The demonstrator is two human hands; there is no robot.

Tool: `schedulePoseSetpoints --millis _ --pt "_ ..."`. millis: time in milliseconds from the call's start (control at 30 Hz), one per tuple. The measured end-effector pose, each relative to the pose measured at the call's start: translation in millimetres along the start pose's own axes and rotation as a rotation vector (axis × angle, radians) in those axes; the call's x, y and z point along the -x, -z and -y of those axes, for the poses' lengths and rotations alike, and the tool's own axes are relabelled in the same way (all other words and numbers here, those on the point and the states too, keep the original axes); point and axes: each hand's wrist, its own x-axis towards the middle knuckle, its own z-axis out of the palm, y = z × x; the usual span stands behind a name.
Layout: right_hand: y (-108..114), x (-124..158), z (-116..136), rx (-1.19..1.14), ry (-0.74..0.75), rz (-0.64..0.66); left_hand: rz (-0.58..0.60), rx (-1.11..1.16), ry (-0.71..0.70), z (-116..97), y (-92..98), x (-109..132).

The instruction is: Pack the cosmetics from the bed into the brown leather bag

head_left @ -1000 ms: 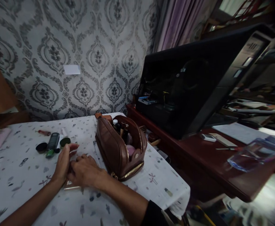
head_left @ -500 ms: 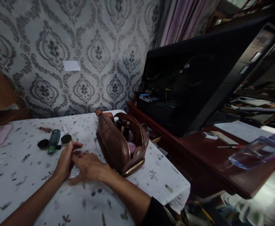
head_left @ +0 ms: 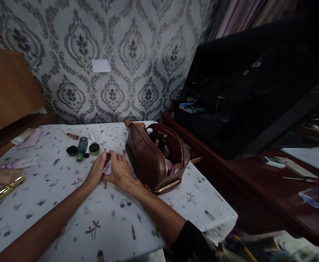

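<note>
My left hand (head_left: 96, 169) and my right hand (head_left: 121, 170) are closed together around a clear, sparkling, faceted object (head_left: 107, 167). Fingers cover much of it, so its exact kind is hidden. Just right of my right hand stands a brown leather cosmetic bag (head_left: 145, 160), unzipped, with small bottles and tubes (head_left: 159, 139) upright inside. Beyond my left hand lie a dark green bottle (head_left: 82, 148), a round black lid (head_left: 71, 150) and a small round jar with a green top (head_left: 94, 148).
On the patterned tablecloth (head_left: 66, 218), gold tubes (head_left: 6, 190) and a purple-white tube (head_left: 19, 163) lie at left, a pink packet (head_left: 31, 138) farther back. A dark red desk (head_left: 257, 178) at right bears a large black computer case (head_left: 246, 94).
The camera view has turned left, shifting everything rightward in the picture. Both hands stay around the sparkling object, with my right fingers now more upright against it.
</note>
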Motion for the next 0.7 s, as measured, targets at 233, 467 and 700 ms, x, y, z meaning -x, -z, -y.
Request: schedulePoseSetpoints --millis 233,467,700 --pt "7.9 2.2 2.4 -0.098 0.082 0.101 -0.029 -0.098 -0.035 -1.3 4.3 -1.0" --pt "21.9 5.8 -0.8 -0.188 -0.025 0.146 -0.068 -0.035 -0.003 0.1 8.0 -0.3" --pt "51.9 25.2 2.4 -0.155 -0.014 0.259 0.032 -0.035 -0.008 -11.6 7.2 4.9"
